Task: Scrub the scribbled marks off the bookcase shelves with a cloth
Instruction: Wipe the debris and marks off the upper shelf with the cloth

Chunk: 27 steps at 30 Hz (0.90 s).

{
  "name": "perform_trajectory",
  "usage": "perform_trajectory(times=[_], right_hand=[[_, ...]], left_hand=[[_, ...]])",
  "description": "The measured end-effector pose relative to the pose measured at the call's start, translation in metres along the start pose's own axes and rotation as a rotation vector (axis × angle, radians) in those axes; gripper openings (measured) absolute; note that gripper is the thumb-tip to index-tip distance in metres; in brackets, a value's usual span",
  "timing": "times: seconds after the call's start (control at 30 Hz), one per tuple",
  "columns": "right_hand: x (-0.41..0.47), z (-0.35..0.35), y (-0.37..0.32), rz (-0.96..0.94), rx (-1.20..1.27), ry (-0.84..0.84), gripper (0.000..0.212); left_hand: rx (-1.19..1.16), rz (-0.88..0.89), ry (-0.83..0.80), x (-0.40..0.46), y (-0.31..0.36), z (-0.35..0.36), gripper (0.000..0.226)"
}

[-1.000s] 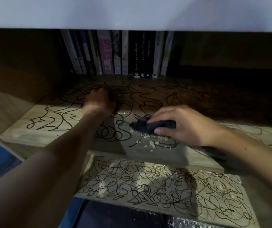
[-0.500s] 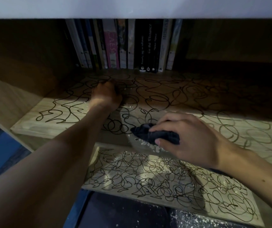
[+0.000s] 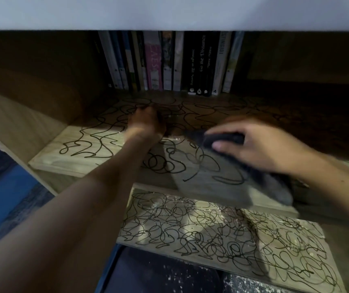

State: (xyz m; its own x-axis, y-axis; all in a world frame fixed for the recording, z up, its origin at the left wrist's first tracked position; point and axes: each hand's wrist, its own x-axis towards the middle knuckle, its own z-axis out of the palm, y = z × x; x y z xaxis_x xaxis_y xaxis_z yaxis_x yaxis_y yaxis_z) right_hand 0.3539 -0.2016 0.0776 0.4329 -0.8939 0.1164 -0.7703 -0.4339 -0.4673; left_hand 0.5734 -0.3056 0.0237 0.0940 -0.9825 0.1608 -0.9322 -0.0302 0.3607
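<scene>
Cloth (image 3: 222,139), dark and blurred, lies right of frame centre on the scribbled shelf (image 3: 80,153), long axis roughly left-right. Right hand (image 3: 260,146) clamps its grip on it, knuckles up. Left hand (image 3: 146,123) rests on shelf further back; grip state indiscernible.

Right hand (image 3: 260,146) and cloth (image 3: 222,139) motion-blurred; left hand (image 3: 146,123) fingers lost in shadow; book (image 3: 203,62) tops hidden behind white edge (image 3: 169,11).

A dark cloth (image 3: 222,140) is being gripped by the right hand (image 3: 260,146) on the scribbled upper shelf (image 3: 80,151); the left hand (image 3: 146,123) is being rested deeper in, fingers unclear.
</scene>
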Motion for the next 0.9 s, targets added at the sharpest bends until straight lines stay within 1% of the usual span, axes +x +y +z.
perform_trajectory(times=[0.07,0.17,0.23,0.3,0.37,0.47,0.57,0.63,0.77,0.83,0.9], right_hand=[[0.022,-0.007,0.031,0.175,-0.056,0.091,0.028],[0.045,-0.009,0.073,0.358,-0.189,0.167,0.032],[0.056,-0.01,0.092,0.456,-0.163,0.236,0.034],[0.071,-0.011,0.104,0.513,-0.155,0.279,0.035],[0.086,-0.007,0.109,0.521,-0.185,0.262,0.035],[0.103,0.006,0.098,0.5,-0.203,0.237,0.037],[0.121,0.023,0.079,0.442,-0.236,0.258,0.035],[0.132,0.033,0.062,0.385,-0.239,0.269,0.035],[0.138,0.049,0.048,0.269,-0.3,0.236,0.033],[0.137,0.046,0.052,0.329,-0.32,0.247,0.031],[0.145,0.036,0.053,0.456,-0.318,0.259,0.032]], left_hand=[[-0.001,-0.008,-0.006,0.0,-0.001,-0.001,0.036],[-0.084,-0.018,-0.024,0.001,-0.002,-0.001,0.031],[-0.189,-0.029,-0.009,0.004,-0.004,-0.009,0.029],[-0.241,-0.039,0.06,0.008,-0.011,-0.023,0.03],[-0.201,-0.019,0.094,0.009,-0.03,-0.033,0.031],[-0.046,0.035,0.041,0.009,-0.06,-0.027,0.031],[-0.059,-0.03,-0.005,0.013,-0.057,-0.022,0.033],[-0.092,-0.078,-0.001,0.016,-0.053,-0.025,0.034],[-0.081,-0.041,-0.001,0.015,-0.06,-0.021,0.032],[-0.079,-0.007,0.001,0.013,-0.061,-0.02,0.034],[-0.094,-0.002,0.003,0.013,-0.061,-0.023,0.035]])
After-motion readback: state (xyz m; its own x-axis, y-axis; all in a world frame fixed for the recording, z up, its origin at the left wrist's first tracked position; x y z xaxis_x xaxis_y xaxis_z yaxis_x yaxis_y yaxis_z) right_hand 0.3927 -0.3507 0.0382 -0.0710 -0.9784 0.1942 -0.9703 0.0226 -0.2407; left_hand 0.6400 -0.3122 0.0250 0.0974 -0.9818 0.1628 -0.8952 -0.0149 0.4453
